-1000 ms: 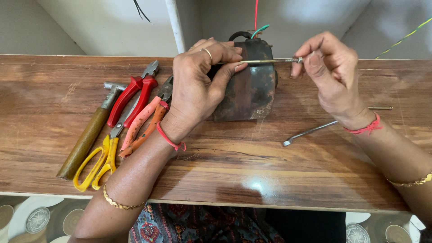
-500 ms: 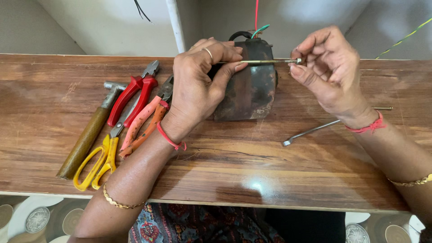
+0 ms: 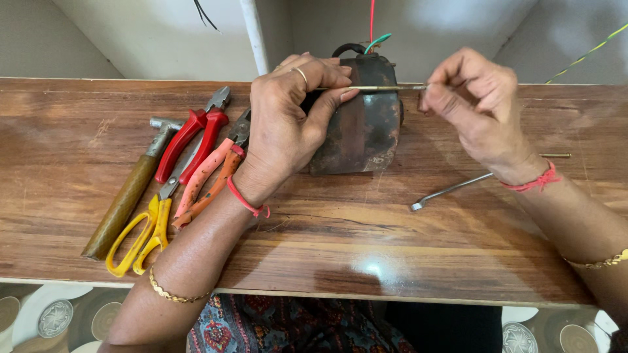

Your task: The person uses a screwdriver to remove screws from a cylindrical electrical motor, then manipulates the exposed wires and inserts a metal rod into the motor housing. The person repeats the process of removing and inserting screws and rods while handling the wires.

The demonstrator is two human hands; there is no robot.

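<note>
A dark, rusty motor-like metal block [image 3: 366,127] stands on the wooden table [image 3: 327,248] near its far edge, with red, green and black wires [image 3: 373,36] rising from its top. A thin metal rod [image 3: 379,87] runs sideways across the top of the block. My left hand [image 3: 288,124] rests against the block's left side and pinches the rod's left end. My right hand [image 3: 474,108] pinches the rod's right end, just right of the block.
Left of my left hand lie a wooden-handled hammer [image 3: 127,193], red pliers [image 3: 193,134], orange pliers [image 3: 209,176] and yellow scissors [image 3: 147,232]. A bent metal bar [image 3: 451,191] lies under my right wrist. A white pipe [image 3: 254,36] runs up the wall.
My right hand's fingers have shifted slightly on the rod's end. The block, the rod and my left hand stay where they were.
</note>
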